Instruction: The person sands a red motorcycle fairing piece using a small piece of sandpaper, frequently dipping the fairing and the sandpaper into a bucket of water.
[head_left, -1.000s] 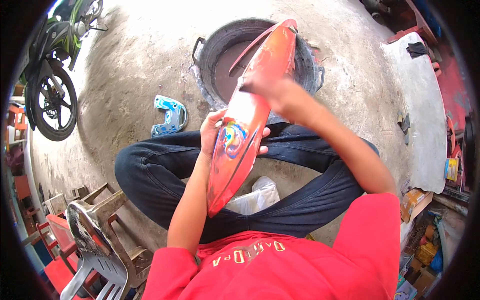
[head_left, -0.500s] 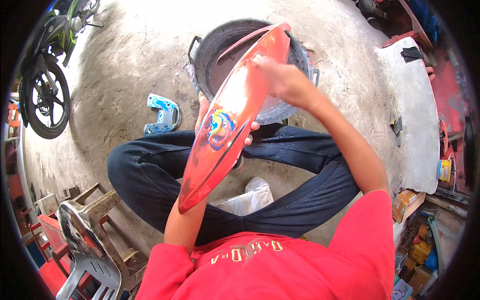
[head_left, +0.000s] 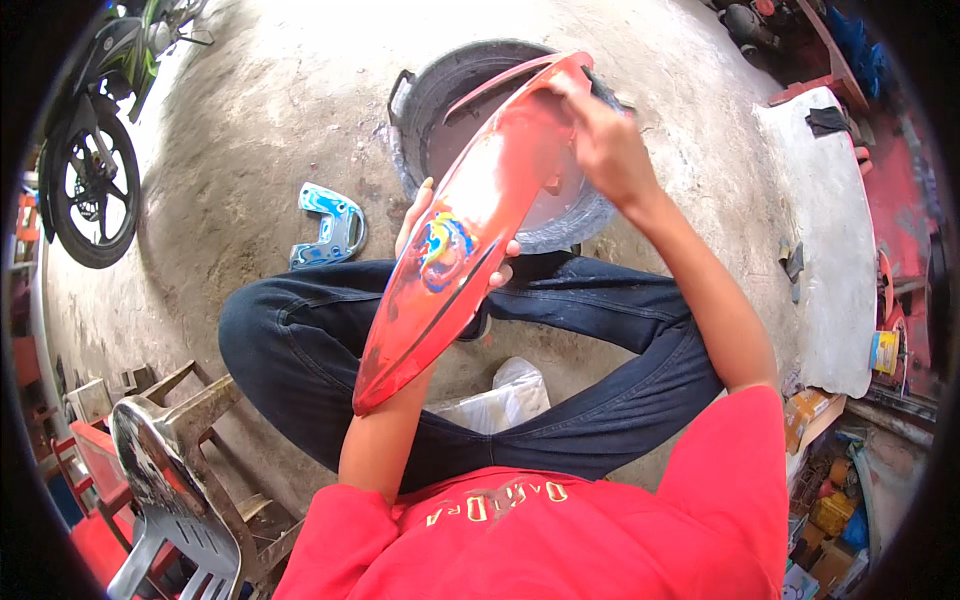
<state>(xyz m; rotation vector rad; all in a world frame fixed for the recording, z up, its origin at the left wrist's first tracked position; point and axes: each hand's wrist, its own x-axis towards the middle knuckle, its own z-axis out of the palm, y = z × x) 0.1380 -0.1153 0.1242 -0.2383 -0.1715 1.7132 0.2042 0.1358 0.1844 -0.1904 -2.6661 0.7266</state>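
Note:
A long red motorcycle body panel (head_left: 490, 185), glossy and wet-looking, slants over my lap with its narrow tip toward me. Yellow, blue and white rings show on its middle. My left hand (head_left: 500, 270) supports it from beneath, thumb at one edge and fingertips curled round the other; the palm is hidden. Near the panel's far end, my right hand (head_left: 615, 155) presses bent fingers on the surface. Whether anything lies under those fingers is hidden. Below the far end stands a dark round basin (head_left: 420, 110) of murky water, with another reddish strip-like part (head_left: 490, 85) over it.
A blue-and-white U-shaped part (head_left: 345, 230) lies on the concrete floor, left of the basin. A white plastic-wrapped bundle (head_left: 510, 395) sits between my legs. A motorcycle (head_left: 95, 190) stands far left, a worn chair (head_left: 180, 490) near left. Boxes (head_left: 810, 415) line the right.
My right hand has slid along the panel toward its far end and to the right. The panel has shifted only slightly, with my left hand still around it.

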